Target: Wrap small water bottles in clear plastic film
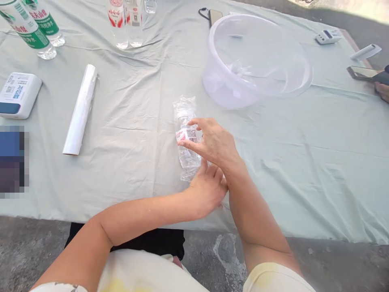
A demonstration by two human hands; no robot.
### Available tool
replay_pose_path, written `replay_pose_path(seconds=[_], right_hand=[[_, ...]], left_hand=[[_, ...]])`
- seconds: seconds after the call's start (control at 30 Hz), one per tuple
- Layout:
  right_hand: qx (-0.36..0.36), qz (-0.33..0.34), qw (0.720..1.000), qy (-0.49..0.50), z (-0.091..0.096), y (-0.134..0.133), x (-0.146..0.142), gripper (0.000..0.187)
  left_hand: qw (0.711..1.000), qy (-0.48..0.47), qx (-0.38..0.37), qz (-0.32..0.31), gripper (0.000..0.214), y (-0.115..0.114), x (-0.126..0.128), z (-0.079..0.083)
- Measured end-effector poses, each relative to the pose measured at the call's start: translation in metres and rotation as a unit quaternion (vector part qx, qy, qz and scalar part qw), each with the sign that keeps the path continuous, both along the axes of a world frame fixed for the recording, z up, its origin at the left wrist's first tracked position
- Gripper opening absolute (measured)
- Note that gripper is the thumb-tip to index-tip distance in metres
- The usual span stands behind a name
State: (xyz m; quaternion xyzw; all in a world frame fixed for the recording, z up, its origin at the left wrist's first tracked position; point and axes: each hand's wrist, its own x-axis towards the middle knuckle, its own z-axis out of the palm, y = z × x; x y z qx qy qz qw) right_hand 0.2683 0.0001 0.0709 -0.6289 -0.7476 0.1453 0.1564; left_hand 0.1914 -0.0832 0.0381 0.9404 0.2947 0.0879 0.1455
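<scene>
A small clear bottle (186, 156) with a white, pink and dark label lies on the cloth, wrapped in crinkled clear plastic film (184, 104) bunched at both ends. My right hand (216, 140) is over it, thumb across the label and index finger apart from the thumb, nearer the bottle's cap end. Crossed beneath my right wrist, my left hand (208, 190) has its fingers bent against the film at the bottle's lower right. The right wrist partly covers those fingers, and their tips are hard to see.
Right of centre stands a translucent basin (258, 87) with crumpled film inside. A film roll (80, 109) and a white device (20, 95) lie leftward. Water bottles (39, 34) stand behind. At right are a small white device (328, 36) and another person's hand (381, 89) by a phone (364, 74).
</scene>
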Motion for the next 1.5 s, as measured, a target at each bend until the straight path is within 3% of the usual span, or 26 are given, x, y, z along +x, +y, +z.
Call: replay_pose_path(seconds=[0.1,0.17,0.23,0.3,0.33,0.4,0.47,0.53,0.67,0.73,0.8,0.87,1.0,1.07,1.17,1.27,1.37,1.43,1.5], right_hand=[[-0.009,-0.061,0.998,-0.01,-0.005,-0.006,0.016,0.07],[-0.043,-0.095,0.994,0.02,-0.009,-0.011,0.028,0.062],[-0.091,-0.127,0.984,0.087,-0.013,-0.017,0.038,0.056],[-0.12,-0.165,0.965,0.165,-0.015,-0.023,0.045,0.06],[-0.12,-0.185,0.956,0.193,-0.016,-0.026,0.047,0.064],[-0.11,-0.21,0.946,0.219,-0.017,-0.031,0.048,0.067],[-0.105,-0.209,0.948,0.214,-0.016,-0.034,0.046,0.058],[-0.104,-0.201,0.956,0.189,-0.015,-0.035,0.042,0.053],[-0.074,-0.181,0.978,0.07,-0.009,-0.036,0.025,0.066],[-0.071,-0.17,0.982,0.029,-0.006,-0.035,0.016,0.059],[-0.088,-0.183,0.977,0.059,-0.007,-0.033,0.009,0.045],[-0.12,-0.197,0.957,0.174,-0.012,-0.03,0.003,0.04],[-0.162,-0.157,0.872,0.435,-0.033,-0.02,-0.018,0.054],[-0.156,-0.14,0.843,0.496,-0.043,-0.016,-0.033,0.062],[-0.13,-0.124,0.823,0.54,-0.051,-0.016,-0.053,0.067],[-0.104,-0.105,0.827,0.542,-0.056,-0.019,-0.055,0.066],[-0.071,-0.124,0.873,0.466,-0.057,-0.022,-0.04,0.056],[0.023,-0.2,0.891,0.406,-0.055,-0.023,-0.025,0.043],[0.179,-0.263,0.878,0.357,-0.053,-0.025,-0.013,0.034]], left_hand=[[0.977,-0.06,-0.006,-0.205,0.027,-0.01,-0.019,0.003],[0.963,-0.121,-0.034,-0.238,0.019,-0.011,-0.042,0.006],[0.971,-0.173,-0.081,-0.142,0.017,-0.002,-0.066,0.01],[0.959,-0.233,-0.163,0.009,0.016,0.014,-0.088,0.014],[0.935,-0.273,-0.21,0.087,0.016,0.023,-0.097,0.015],[0.86,-0.33,-0.305,0.242,0.014,0.039,-0.108,0.016],[0.784,-0.363,-0.391,0.316,0.012,0.05,-0.112,0.015],[0.74,-0.382,-0.455,0.315,0.011,0.055,-0.111,0.011],[0.712,-0.408,-0.513,0.251,0.016,0.056,-0.11,-0.001],[0.683,-0.438,-0.543,0.217,0.02,0.056,-0.114,-0.007],[0.645,-0.465,-0.574,0.196,0.024,0.058,-0.12,-0.012],[0.619,-0.479,-0.593,0.193,0.027,0.06,-0.127,-0.014],[0.611,-0.486,-0.597,0.183,0.038,0.064,-0.137,-0.013],[0.612,-0.492,-0.591,0.184,0.05,0.064,-0.139,-0.011],[0.607,-0.507,-0.58,0.196,0.069,0.06,-0.138,-0.01],[0.613,-0.507,-0.571,0.202,0.078,0.057,-0.136,-0.008],[0.631,-0.498,-0.554,0.216,0.072,0.057,-0.137,-0.005],[0.655,-0.487,-0.528,0.235,0.068,0.058,-0.14,-0.003],[0.692,-0.463,-0.495,0.248,0.065,0.06,-0.144,-0.001]])
